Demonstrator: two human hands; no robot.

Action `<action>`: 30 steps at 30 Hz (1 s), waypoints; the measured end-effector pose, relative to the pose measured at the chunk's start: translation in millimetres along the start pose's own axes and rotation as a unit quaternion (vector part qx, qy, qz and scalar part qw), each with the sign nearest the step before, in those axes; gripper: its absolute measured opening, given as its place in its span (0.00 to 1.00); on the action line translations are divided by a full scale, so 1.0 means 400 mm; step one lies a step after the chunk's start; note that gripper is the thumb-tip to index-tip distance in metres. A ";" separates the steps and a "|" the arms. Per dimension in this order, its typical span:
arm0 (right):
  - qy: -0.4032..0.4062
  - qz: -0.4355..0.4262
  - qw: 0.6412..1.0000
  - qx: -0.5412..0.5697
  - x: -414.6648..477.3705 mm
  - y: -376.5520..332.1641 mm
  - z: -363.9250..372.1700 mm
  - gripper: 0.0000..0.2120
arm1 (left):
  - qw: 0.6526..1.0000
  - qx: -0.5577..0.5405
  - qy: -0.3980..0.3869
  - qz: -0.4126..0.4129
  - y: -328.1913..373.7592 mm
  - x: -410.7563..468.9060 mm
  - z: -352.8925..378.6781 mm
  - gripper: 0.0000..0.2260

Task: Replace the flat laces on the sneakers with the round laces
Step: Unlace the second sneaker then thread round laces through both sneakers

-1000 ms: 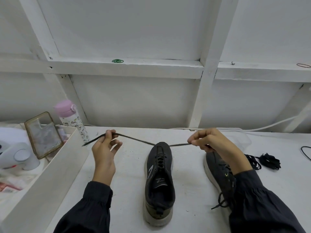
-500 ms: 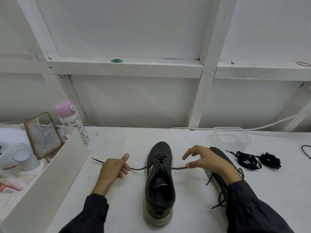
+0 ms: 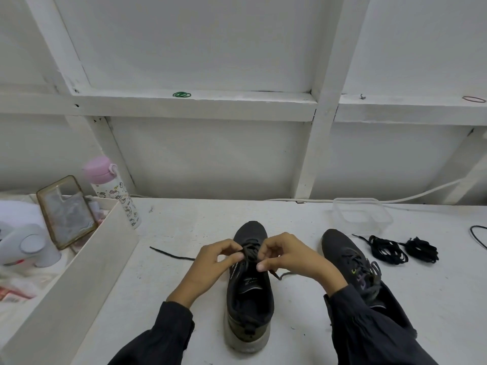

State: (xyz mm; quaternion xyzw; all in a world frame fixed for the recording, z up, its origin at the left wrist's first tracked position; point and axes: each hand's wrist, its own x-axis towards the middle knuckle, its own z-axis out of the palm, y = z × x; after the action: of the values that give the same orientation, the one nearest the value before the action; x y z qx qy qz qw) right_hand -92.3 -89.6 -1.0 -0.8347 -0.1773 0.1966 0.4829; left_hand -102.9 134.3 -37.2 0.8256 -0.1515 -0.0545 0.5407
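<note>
A dark sneaker stands toe-away in the middle of the white table. My left hand and my right hand meet over its upper eyelets, and the fingertips of both pinch the lace there. One loose end of the lace trails left on the table, the other pokes out right of the shoe. A second dark sneaker lies to the right, partly under my right sleeve. Two bundles of black laces lie further right.
A clear plastic container sits behind the second sneaker. A white partition board runs along the left, with a pink-capped bottle, a phone case and other items behind it. A black cable lies at the right edge.
Both hands came down from holding the lace stretched wide and moved inward to the sneaker's eyelets. The lace ends now lie slack on the table.
</note>
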 end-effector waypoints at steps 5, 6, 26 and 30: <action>-0.013 0.022 1.000 -0.003 -0.025 0.025 -0.051 0.04 | 1.000 0.004 0.018 -0.002 0.010 -0.019 -0.053 0.04; -0.016 0.032 0.999 -0.006 -0.035 0.031 -0.068 0.04 | 1.000 0.009 0.020 -0.007 0.005 -0.025 -0.070 0.06; -0.064 0.015 0.998 0.025 -0.004 0.048 -0.013 0.06 | 0.995 -0.037 -0.086 -0.036 0.001 -0.033 -0.048 0.03; -0.073 0.021 0.997 0.020 -0.010 0.054 -0.026 0.08 | 0.992 -0.028 -0.106 -0.064 0.000 -0.033 -0.056 0.05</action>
State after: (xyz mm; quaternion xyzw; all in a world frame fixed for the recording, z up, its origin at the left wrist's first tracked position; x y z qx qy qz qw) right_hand -88.3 -109.1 -14.6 -0.8119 -0.1904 0.2710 0.4807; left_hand -109.6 157.9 -29.2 0.8078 -0.1532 -0.1801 0.5400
